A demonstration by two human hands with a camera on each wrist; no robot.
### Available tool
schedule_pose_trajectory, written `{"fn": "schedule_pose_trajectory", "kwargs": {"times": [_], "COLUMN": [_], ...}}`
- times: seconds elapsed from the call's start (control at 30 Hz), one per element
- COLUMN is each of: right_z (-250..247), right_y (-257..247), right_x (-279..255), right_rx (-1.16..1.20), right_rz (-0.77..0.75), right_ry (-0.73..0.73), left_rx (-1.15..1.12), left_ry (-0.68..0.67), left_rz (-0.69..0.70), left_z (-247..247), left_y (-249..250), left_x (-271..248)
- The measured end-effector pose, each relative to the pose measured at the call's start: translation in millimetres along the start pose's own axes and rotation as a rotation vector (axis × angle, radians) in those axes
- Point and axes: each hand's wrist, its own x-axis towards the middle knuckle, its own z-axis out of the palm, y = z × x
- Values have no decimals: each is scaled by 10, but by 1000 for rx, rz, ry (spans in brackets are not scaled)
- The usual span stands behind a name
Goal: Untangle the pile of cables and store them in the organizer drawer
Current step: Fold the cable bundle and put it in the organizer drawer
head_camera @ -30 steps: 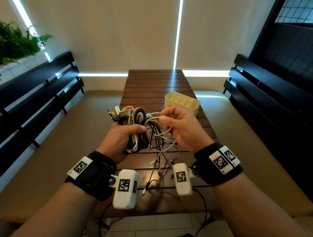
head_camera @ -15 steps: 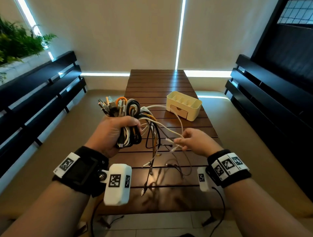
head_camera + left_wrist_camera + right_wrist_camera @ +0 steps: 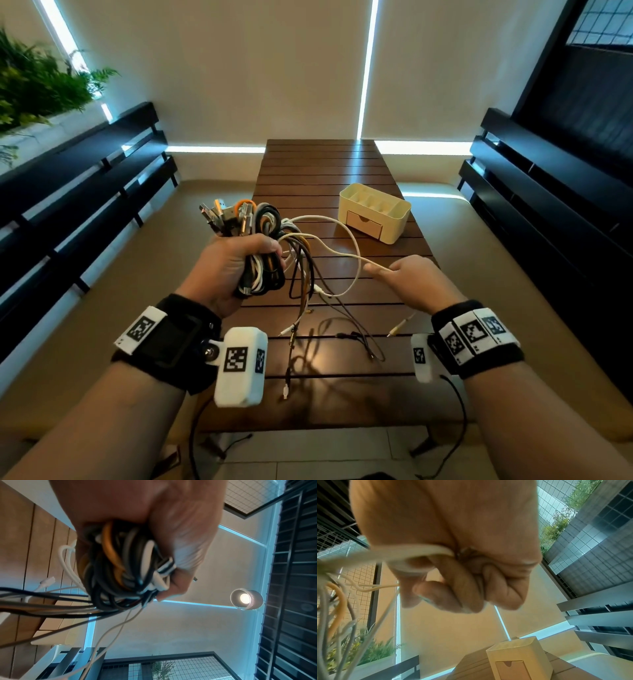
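My left hand (image 3: 236, 267) grips a tangled bundle of cables (image 3: 255, 229) in black, white, grey and orange, held above the wooden table (image 3: 325, 171). The left wrist view shows the bundle (image 3: 123, 563) packed inside the curled fingers. A thin white cable (image 3: 342, 255) runs out of the bundle to my right hand (image 3: 407, 279), which pinches it (image 3: 412, 553) off to the right. Loose ends with plugs (image 3: 298, 329) hang down to the tabletop. The cream organizer (image 3: 375, 212) stands beyond my right hand, its small drawer (image 3: 364, 224) closed.
Dark slatted benches (image 3: 78, 192) run along the left, and another (image 3: 548, 205) along the right of the narrow table. Plants (image 3: 37, 85) sit at the far left. A beige wall with light strips closes the far end.
My right hand has drawn the white cable out to the right and lower, away from the bundle, lengthening the strand. The left hand keeps its grip and has shifted slightly left.
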Motion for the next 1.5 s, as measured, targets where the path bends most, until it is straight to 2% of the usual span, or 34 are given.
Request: {"fn": "schedule_pose_trajectory", "kwargs": {"times": [0.07, 0.17, 0.23, 0.3, 0.37, 0.47, 0.53, 0.57, 0.63, 0.7, 0.77, 0.87, 0.93, 1.0, 1.1, 1.17, 1.3, 1.5], "right_z": [28, -19, -165, -386, -623, -831, -790, -724, -549, -414, -344, -218, -115, -38, -12, -11, 15, 67], "right_y": [3, -52, -149, -239, -347, -534, -686, -757, -861, -897, -900, -876, -825, -794, -783, -772, -842, -1046], "right_x": [-15, -51, -116, -168, -227, -279, -249, -215, -150, -110, -133, -197, -245, -265, -285, -289, -358, -439], "right_rx": [-22, 60, 158, 213, 243, 296, 358, 347, 346, 524, 660, 638, 655, 652, 628, 693, 999, 1043], "right_rz": [-27, -107, -137, -163, -199, -308, -443, -501, -552, -519, -500, -500, -444, -387, -394, -422, -427, -384], "right_ry": [-60, -234, -375, -433, -372, -74, -49, -113, -336, -550, -623, -532, -488, -446, -339, -257, -177, -86], "left_rx": [-9, 45, 77, 89, 112, 136, 133, 127, 99, 58, 34, -64, -139, -150, -163, -180, -246, -234], "left_ry": [7, -25, -40, -60, -87, -138, -183, -213, -278, -328, -366, -332, -287, -260, -229, -211, -136, -128], "left_rz": [-11, -29, -26, -30, -32, -43, -41, -39, -27, -10, 0, -16, 10, 49, 46, 26, -15, -33], "left_z": [-13, 10, 54, 96, 114, 145, 192, 212, 247, 248, 211, 86, 8, -29, -50, -62, -1, 160], "left_y": [-4, -22, -31, -42, -46, -49, -43, -36, -12, 21, 62, 160, 240, 262, 194, 118, -74, -200], "left_x": [1, -16, -37, -50, -61, -81, -93, -96, -95, -91, -96, -81, -59, -64, -66, -46, -36, -27]}}
